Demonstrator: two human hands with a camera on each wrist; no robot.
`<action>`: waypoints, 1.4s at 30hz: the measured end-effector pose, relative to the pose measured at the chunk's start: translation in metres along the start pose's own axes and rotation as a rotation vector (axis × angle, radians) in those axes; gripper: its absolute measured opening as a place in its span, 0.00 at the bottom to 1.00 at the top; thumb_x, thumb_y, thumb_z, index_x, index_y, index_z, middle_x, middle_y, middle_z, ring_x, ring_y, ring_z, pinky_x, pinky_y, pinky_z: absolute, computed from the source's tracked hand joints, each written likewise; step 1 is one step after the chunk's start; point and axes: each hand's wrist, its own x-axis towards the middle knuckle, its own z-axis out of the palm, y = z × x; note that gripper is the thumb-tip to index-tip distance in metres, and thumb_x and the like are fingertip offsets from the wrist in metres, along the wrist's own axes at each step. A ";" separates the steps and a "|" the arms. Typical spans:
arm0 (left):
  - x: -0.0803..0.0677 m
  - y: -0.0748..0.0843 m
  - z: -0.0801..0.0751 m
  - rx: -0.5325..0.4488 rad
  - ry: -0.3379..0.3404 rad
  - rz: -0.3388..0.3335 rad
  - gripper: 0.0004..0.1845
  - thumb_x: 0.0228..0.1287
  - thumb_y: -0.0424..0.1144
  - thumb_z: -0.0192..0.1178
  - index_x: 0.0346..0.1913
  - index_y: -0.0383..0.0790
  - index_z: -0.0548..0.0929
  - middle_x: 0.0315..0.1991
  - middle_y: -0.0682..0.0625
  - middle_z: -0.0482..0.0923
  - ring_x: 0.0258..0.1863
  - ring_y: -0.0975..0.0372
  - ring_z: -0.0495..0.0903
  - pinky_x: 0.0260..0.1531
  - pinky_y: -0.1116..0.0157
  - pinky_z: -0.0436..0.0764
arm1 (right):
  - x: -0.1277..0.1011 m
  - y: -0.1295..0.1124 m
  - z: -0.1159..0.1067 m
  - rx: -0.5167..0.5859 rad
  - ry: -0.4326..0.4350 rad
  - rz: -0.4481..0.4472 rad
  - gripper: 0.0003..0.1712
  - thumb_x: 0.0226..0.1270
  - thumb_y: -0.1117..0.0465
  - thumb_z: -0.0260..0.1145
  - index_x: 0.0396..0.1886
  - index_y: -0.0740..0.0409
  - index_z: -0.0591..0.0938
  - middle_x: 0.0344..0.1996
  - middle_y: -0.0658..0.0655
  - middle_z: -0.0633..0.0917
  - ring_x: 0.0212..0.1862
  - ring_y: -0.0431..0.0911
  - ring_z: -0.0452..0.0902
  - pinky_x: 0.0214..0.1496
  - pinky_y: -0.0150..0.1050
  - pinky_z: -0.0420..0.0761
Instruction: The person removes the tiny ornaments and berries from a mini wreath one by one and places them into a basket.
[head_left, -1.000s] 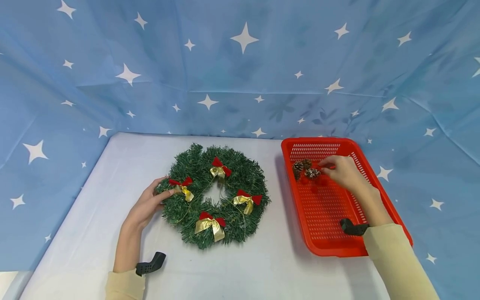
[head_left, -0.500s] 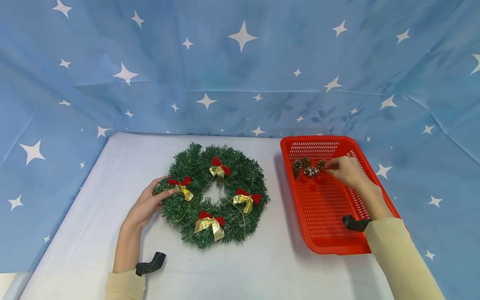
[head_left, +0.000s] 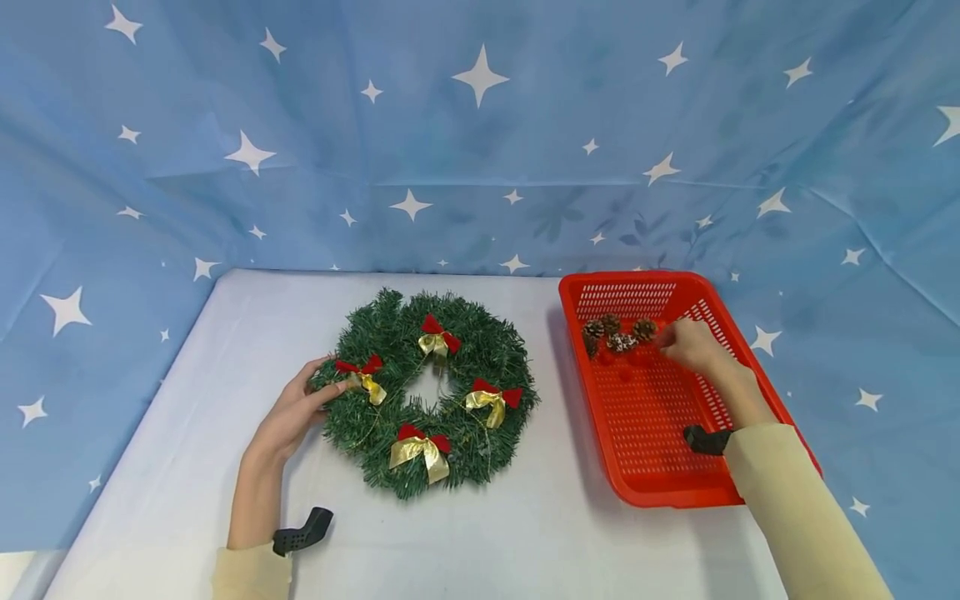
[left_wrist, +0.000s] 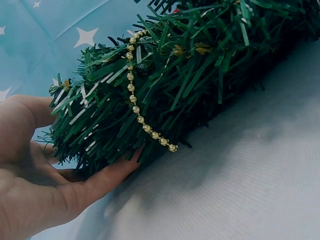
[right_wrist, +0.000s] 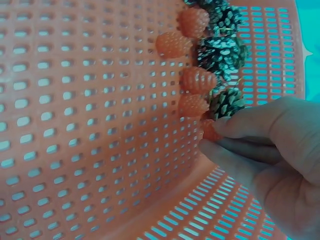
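Note:
A green tinsel wreath (head_left: 510, 350) with red-and-gold bows lies on the white table. My left hand (head_left: 296, 408) grips its left rim; in the left wrist view, the fingers and thumb (left_wrist: 107, 180) bracket the tinsel beside a gold bead string (left_wrist: 140, 119). Inside the red plastic basket (head_left: 626, 492), my right hand (head_left: 697, 346) is low near the far right corner. The right wrist view has its thumb and fingers pinching a red raspberry-like berry (right_wrist: 209, 131), partly covered by the fingertips. Just beside it sits a brown pine cone (right_wrist: 228, 102).
Other pine cones (head_left: 592, 329) cluster at the basket's far left, one white-tipped (head_left: 622, 342). Several red berries (right_wrist: 194, 81) line up beside them. A blue starry cloth (head_left: 480, 150) rises behind the table. Black camera mounts (head_left: 303, 531) sit at the wrists.
My right hand has shifted slightly right within the basket, and its fingers have come closer together. A pine cone it covered before is now visible. The left hand and wreath stay put.

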 end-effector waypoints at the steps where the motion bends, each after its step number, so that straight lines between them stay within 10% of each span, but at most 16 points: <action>1: -0.001 -0.001 0.000 -0.006 -0.001 -0.001 0.40 0.78 0.47 0.58 0.83 0.44 0.50 0.54 0.52 0.73 0.45 0.66 0.70 0.36 0.66 0.74 | 0.001 0.000 0.000 0.005 -0.010 0.004 0.12 0.66 0.72 0.65 0.45 0.77 0.87 0.41 0.74 0.87 0.40 0.62 0.83 0.42 0.55 0.84; 19: -0.001 -0.001 0.002 -0.002 0.015 0.000 0.39 0.78 0.48 0.58 0.83 0.46 0.51 0.44 0.48 0.62 0.37 0.65 0.64 0.33 0.67 0.73 | 0.006 0.010 0.008 -0.045 0.002 -0.066 0.08 0.63 0.70 0.69 0.38 0.72 0.89 0.35 0.69 0.89 0.40 0.64 0.85 0.45 0.59 0.83; 31: -0.003 0.004 0.004 0.030 0.023 -0.005 0.42 0.77 0.52 0.58 0.84 0.49 0.49 0.73 0.34 0.55 0.64 0.51 0.66 0.56 0.57 0.76 | -0.002 0.006 0.004 -0.046 0.005 -0.073 0.11 0.63 0.71 0.68 0.41 0.74 0.88 0.37 0.70 0.89 0.42 0.65 0.84 0.46 0.59 0.83; 36: -0.006 0.006 0.004 0.017 0.014 0.001 0.44 0.76 0.54 0.60 0.84 0.51 0.48 0.75 0.31 0.52 0.72 0.42 0.61 0.69 0.37 0.64 | -0.010 -0.004 -0.002 -0.055 -0.004 -0.066 0.13 0.66 0.69 0.67 0.46 0.75 0.86 0.40 0.71 0.88 0.45 0.66 0.84 0.48 0.60 0.83; 42: -0.010 0.008 0.003 0.026 0.014 -0.003 0.44 0.76 0.55 0.60 0.84 0.53 0.48 0.75 0.30 0.51 0.72 0.41 0.62 0.69 0.37 0.64 | -0.020 -0.022 -0.007 -0.033 0.007 -0.075 0.17 0.67 0.68 0.68 0.51 0.77 0.84 0.43 0.73 0.87 0.47 0.67 0.83 0.49 0.60 0.83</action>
